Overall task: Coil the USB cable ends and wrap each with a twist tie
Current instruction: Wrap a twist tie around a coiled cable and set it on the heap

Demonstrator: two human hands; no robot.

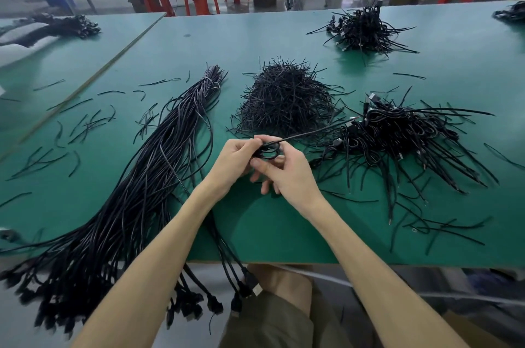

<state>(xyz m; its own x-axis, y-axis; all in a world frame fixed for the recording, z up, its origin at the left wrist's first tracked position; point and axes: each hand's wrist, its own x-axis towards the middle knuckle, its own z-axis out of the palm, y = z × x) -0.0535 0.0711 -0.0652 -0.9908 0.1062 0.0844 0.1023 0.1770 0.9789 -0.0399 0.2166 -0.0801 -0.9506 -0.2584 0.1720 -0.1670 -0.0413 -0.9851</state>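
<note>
The left hand (237, 161) and right hand (287, 177) meet above the green table (284, 228), both pinching one small cable coil (268, 151); whether a tie is on it is too small to tell. Behind lies one heap of twist ties (284, 100), right of it two whole heaps of coiled cables (397, 131), left one long cable bundle (147, 185), its plugs blurred.

Bare green table (264, 222) lies before the hands, hemmed by cable bundle (147, 177), twist-tie heap (284, 100) and coiled pile (397, 131).
</note>
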